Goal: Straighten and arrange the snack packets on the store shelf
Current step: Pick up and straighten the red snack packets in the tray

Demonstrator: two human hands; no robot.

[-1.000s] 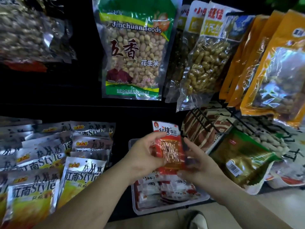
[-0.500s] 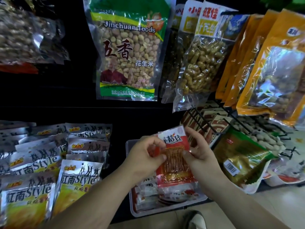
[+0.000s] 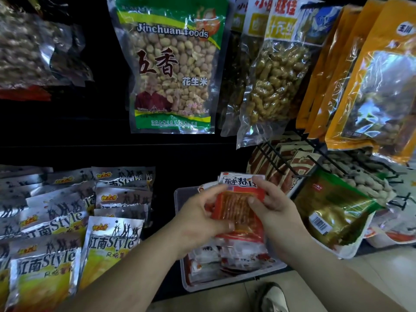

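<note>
A small red snack packet (image 3: 236, 206) with a clear window and a white top is held over a clear plastic bin (image 3: 227, 283). My left hand (image 3: 200, 219) grips its left edge, thumb on the front. My right hand (image 3: 274, 210) pinches its right side, fingers curled over the top corner. The packet's label reads upside down. More red and white packets (image 3: 225, 255) of the same kind lie in the bin under my hands.
Silver and yellow packets (image 3: 67, 221) lie in rows to the left. A peanut bag (image 3: 173, 70), a shelled-nut bag (image 3: 274, 82) and orange bags (image 3: 371, 86) hang above. A gold-green packet (image 3: 333, 210) sits in a tray at right. My shoe (image 3: 272, 298) shows below.
The red packet has been turned over end for end, so its white label end stays up but reads upside down. Both hands shifted slightly lower over the bin.
</note>
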